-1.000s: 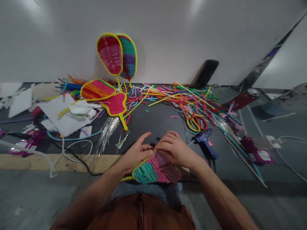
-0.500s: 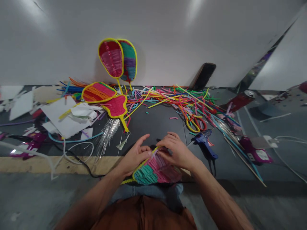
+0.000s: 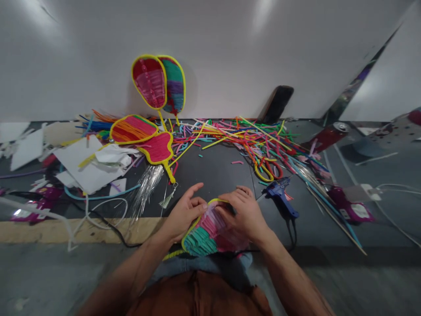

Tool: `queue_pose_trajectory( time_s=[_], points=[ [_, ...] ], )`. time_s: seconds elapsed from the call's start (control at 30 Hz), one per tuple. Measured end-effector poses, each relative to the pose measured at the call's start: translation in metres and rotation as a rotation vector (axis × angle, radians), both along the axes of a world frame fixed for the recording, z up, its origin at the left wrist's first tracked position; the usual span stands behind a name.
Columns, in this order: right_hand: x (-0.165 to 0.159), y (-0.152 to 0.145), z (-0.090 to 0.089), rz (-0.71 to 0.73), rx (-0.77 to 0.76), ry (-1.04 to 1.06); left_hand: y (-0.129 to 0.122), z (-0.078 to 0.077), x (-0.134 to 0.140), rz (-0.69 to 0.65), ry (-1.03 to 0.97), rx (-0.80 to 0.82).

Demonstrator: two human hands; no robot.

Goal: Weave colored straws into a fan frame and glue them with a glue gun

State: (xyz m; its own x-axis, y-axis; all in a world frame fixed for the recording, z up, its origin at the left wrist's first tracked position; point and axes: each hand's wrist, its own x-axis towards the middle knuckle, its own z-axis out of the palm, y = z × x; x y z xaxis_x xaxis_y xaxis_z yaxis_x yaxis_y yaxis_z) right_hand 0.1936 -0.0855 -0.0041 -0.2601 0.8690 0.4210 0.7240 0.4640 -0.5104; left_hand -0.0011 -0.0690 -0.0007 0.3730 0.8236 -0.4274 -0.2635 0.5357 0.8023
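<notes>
Teal-and-pink fan [image 3: 200,241], gripped over the near edge of the desk [image 3: 217,171]

Pinched at left of yellow rim between thumb and fingers of left hand [image 3: 184,215], with index finger stretched away. Gripped at upper rim by curled fingers of right hand [image 3: 248,217], partly hidden at the tips. To the right: blue glue gun [image 3: 280,196], near yellow-handled scissors [image 3: 265,172]. Beyond: tangle of pipe cleaners [image 3: 226,131]. To the left: pink fan [image 3: 158,147], with pale tassel [image 3: 168,198] at handle end.
</notes>
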Motion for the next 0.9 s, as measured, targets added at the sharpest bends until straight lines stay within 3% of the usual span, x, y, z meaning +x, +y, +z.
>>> queue_pose_trajectory(
  time_s=[0.27, 0.53, 0.9],
  points=[
    [-0.006, -0.003, -0.006, -0.023, 0.020, 0.071, 0.000, 0.004, 0.002, -0.025, 0.062, 0.065],
    [-0.010, -0.003, -0.010, -0.025, -0.034, 0.121, 0.000, 0.006, 0.009, -0.030, 0.311, 0.409],
    [-0.009, -0.018, -0.010, -0.111, -0.013, 0.152, -0.006, 0.007, 0.011, 0.017, 0.426, 0.490]
  ],
)
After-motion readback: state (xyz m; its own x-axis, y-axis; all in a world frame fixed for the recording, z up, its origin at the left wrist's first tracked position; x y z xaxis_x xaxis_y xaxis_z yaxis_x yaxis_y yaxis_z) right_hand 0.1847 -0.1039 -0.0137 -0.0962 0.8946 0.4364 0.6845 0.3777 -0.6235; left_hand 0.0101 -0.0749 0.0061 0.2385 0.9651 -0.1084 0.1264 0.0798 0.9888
